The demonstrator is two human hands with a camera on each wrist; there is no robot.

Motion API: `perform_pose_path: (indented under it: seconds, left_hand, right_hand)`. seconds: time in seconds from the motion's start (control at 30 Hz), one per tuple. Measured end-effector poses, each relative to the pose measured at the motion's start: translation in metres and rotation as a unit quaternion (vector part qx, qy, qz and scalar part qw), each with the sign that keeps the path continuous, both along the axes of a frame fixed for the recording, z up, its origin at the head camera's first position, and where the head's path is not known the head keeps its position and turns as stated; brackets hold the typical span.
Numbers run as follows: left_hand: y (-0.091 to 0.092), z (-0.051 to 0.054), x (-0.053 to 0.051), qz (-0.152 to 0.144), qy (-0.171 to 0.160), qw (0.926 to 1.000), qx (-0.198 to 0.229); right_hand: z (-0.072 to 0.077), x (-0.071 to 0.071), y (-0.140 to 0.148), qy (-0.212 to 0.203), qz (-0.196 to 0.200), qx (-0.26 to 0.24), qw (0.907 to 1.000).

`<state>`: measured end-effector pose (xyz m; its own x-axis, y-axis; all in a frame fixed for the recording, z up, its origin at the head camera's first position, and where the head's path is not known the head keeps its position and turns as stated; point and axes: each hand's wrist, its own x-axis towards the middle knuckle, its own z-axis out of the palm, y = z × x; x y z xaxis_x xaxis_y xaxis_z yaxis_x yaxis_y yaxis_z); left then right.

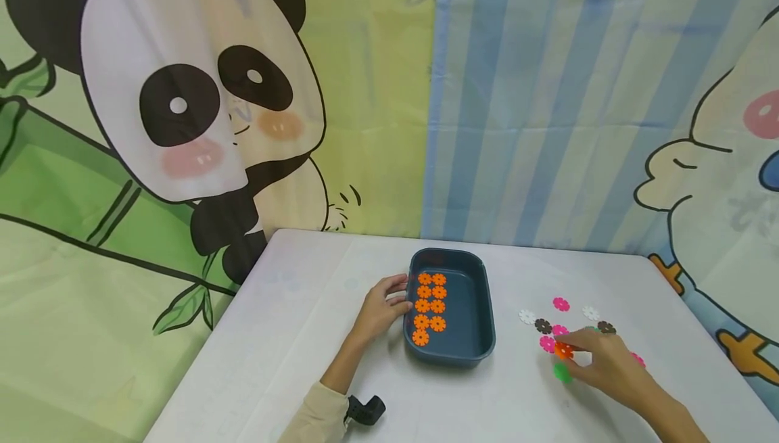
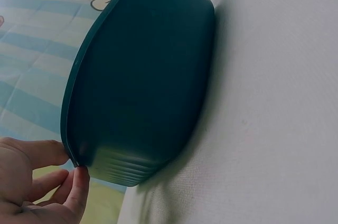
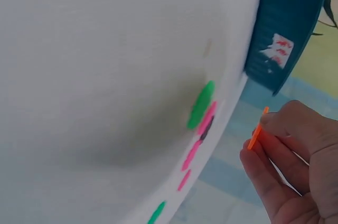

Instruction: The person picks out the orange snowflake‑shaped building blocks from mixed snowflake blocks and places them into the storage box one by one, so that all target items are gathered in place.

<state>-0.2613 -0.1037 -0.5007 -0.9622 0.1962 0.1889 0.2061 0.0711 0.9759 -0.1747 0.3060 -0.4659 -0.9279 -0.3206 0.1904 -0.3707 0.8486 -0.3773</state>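
A dark blue-green rectangular tray (image 1: 465,314) stands on the white table, with several orange flower-shaped discs (image 1: 422,306) laid in two columns along its left side. My left hand (image 1: 379,309) pinches the tray's left rim; in the left wrist view the thumb and fingers (image 2: 79,189) meet at the rim's edge. Over the loose discs to the right, my right hand (image 1: 608,358) holds an orange flower-shaped disc (image 3: 257,129) between thumb and fingers, raised off the table. Beneath and around that hand lie pink discs (image 1: 561,304) and a green disc (image 1: 562,372); the hand hides some of them.
White discs (image 1: 527,316) and dark brown discs (image 1: 543,326) lie among the loose ones on the right. A torn label (image 3: 280,49) sticks to the tray's outer wall. Behind the table (image 1: 328,260) hangs a printed curtain (image 1: 377,91) with cartoon animals.
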Motion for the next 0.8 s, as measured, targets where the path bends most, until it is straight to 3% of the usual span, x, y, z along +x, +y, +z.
perform_pose_path:
  seconds: [0.23,0.43,0.8]
  left_hand:
    - [0.001,0.003,0.001,0.002,0.000,0.9999,-0.010]
    - [0.001,0.004,0.002,0.002,0.003,0.9999,-0.013]
    - [0.001,0.004,0.003,0.007,-0.001,0.9999,-0.014]
  right_hand:
    - [0.013,-0.011,-0.032,0.022,0.034,-0.035,0.9986]
    - [0.017,-0.021,-0.060,0.068,0.076,-0.054,0.9932]
    - [0.023,-0.039,-0.109,0.076,0.150,-0.080,0.9825]
